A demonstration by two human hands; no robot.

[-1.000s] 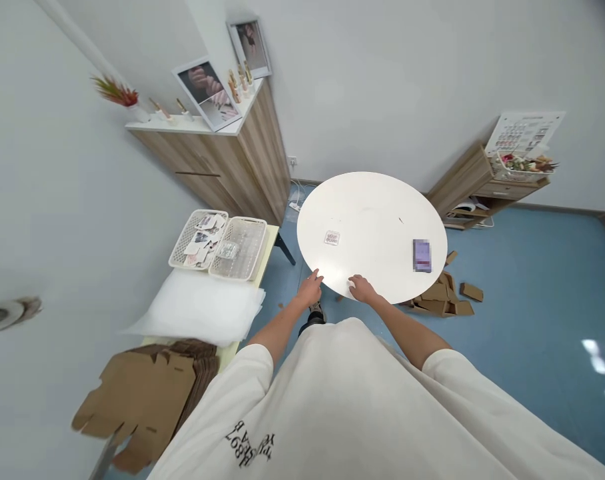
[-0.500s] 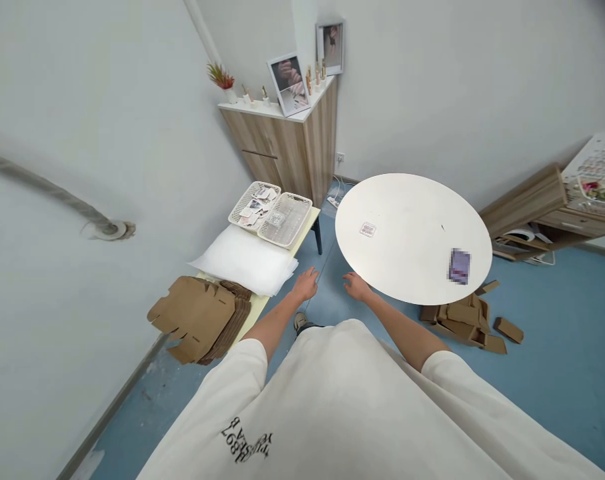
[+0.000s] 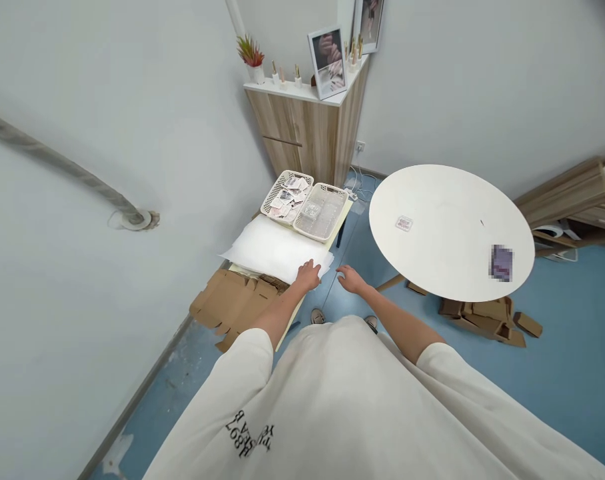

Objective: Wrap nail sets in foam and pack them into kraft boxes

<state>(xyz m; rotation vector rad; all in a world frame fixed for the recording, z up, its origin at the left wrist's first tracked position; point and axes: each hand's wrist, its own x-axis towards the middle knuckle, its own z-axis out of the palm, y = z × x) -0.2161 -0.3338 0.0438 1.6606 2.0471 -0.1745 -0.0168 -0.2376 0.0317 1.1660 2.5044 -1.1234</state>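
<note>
My left hand (image 3: pixel 309 275) hangs at the right edge of a stack of thin white sheets (image 3: pixel 270 247), fingers apart and holding nothing; whether it touches them I cannot tell. Over the floor between the two tables is my right hand (image 3: pixel 351 279), empty with its fingers loosely bent. Beyond the sheets stand two white plastic baskets: one basket (image 3: pixel 265 204) has small printed cards (image 3: pixel 288 198) in it, the other basket (image 3: pixel 334 215) a small clear packet (image 3: pixel 310 212). Flattened brown cardboard boxes (image 3: pixel 232 300) lie at the near end of that side table.
A round white table (image 3: pixel 442 200) on the right bears a small clear-edged card (image 3: pixel 404 223) and a blurred purple item (image 3: pixel 501 263). Cardboard pieces (image 3: pixel 482 317) lie on the floor below it. A wooden cabinet (image 3: pixel 302 127) with picture frames fills the corner; cables (image 3: pixel 365 183) run beside it.
My view has turned left, so the furniture sits further right in the picture. My left hand has come from over the floor to the edge of the white sheets; both hands remain empty.
</note>
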